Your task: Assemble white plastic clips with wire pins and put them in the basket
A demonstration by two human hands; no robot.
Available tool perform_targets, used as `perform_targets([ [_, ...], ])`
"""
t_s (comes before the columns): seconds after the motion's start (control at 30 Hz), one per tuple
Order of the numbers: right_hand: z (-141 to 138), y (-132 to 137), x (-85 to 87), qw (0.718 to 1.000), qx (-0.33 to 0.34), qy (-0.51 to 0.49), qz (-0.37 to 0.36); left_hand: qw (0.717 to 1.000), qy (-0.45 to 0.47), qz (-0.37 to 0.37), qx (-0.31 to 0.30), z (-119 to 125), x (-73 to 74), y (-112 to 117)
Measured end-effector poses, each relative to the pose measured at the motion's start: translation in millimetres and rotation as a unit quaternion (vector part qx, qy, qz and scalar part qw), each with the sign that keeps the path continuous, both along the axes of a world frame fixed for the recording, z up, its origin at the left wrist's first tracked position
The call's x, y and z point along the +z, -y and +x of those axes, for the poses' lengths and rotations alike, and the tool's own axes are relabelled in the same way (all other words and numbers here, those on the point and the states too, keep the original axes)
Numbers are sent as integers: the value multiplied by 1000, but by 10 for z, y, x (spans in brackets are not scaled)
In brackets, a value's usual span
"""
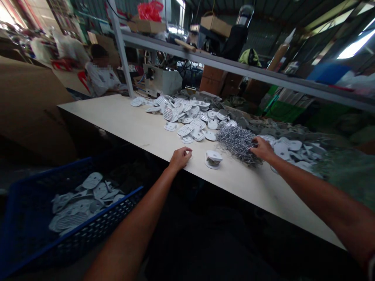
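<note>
- The right hand [263, 150] is at the right end of a heap of thin metal pieces [234, 141], its fingers touching the strands; whether they grip any cannot be told
- The heap is silvery grey, spiky and tangled, just beside a pile of pale discs [190, 111], some ridged
- The left hand [179, 159] is at the front edge of the worktop [115, 115], fingers loosely curled with a gap between the tips
- Between the hands, apart from both and nearer the left fingers, sits a white piece [214, 155]: two stacked plates with a darker middle
</note>
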State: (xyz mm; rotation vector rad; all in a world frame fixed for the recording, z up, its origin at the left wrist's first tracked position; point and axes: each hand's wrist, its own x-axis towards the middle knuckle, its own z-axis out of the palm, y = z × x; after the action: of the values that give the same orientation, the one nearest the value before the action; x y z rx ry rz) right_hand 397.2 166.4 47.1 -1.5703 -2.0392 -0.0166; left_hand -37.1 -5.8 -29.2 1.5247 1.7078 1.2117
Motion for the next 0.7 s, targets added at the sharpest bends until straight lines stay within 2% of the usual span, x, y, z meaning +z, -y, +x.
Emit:
perform_targets([
  [0.17,31,-162,23,995,-72,-68,33,1000,-9,-1,-11,-22,-19,-30],
  [0.37,-39,-130,-112,994,-56,-91,34,1000,-14,-7,-14,-48,-32,-61],
  [0.53,-33,-166,-161,993,-46,-99,32,999,-20,-34,-33,-75,-39,-89],
  [0.7,-148,-201,-329,988,-74,-124,61,995,-72,-33,-54,-40,53,-325],
])
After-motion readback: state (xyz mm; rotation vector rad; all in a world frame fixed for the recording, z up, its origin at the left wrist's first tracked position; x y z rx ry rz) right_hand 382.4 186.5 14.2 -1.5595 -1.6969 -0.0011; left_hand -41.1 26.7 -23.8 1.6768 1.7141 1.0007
